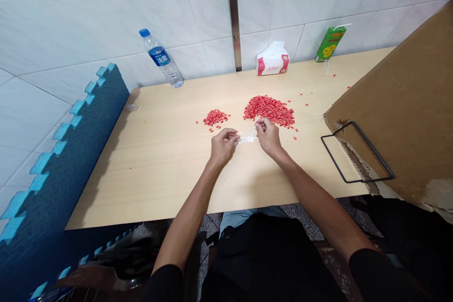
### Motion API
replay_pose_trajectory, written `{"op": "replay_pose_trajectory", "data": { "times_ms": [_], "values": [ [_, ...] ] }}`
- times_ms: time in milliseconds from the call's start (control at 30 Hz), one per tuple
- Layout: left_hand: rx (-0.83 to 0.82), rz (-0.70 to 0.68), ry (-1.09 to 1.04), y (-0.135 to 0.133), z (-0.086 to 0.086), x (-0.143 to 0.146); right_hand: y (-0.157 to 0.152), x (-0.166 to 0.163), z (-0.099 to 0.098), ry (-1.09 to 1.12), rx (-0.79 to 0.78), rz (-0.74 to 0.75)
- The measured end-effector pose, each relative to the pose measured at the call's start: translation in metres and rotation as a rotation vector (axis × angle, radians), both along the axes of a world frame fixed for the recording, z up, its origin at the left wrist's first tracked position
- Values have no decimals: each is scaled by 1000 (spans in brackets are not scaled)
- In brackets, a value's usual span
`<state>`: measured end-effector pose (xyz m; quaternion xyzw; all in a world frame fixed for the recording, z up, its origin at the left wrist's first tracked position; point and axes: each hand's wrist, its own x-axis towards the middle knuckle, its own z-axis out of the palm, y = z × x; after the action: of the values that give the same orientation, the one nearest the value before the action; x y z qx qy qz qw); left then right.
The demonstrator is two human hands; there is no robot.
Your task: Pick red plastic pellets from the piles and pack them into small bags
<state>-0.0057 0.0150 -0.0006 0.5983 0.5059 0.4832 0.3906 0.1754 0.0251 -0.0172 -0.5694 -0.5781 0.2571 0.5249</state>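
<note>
My left hand (222,145) pinches the left end of a small clear plastic piece (247,138), perhaps a little bag, lying low over the table. At its other side, my right hand (268,136) has thumb and fingers pressed together. What those fingers hold, if anything, is too small to tell. Just beyond the right hand spreads a large pile of small red pieces (269,108), like short plastic bits. A smaller pile of red pieces (215,117) lies past my left hand.
A water bottle (161,59), a tissue pack (272,60) and a green drink carton (331,45) stand along the tiled wall. Blue foam mats (81,137) border the left side. At right are a cardboard panel (399,104) and a black wire frame (331,160).
</note>
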Motion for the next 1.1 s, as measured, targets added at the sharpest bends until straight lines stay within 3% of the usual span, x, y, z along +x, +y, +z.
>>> {"op": "replay_pose_trajectory", "data": {
  "times_ms": [333, 600, 800, 1100],
  "values": [
    [9, -29, -146, 5, -8, -2, 0, 0, 1, 28, -16, -7],
    [-10, 17, -168, 6, -9, -1, 3, -3, -3, 265, -47, 77],
    [53, 14, -50, 3, -8, 1, 6, -3, -6, 469, -110, 203],
    [146, 24, 144, 0, 0, 0, 6, -3, -8, 519, -139, 287]
  ]
}}
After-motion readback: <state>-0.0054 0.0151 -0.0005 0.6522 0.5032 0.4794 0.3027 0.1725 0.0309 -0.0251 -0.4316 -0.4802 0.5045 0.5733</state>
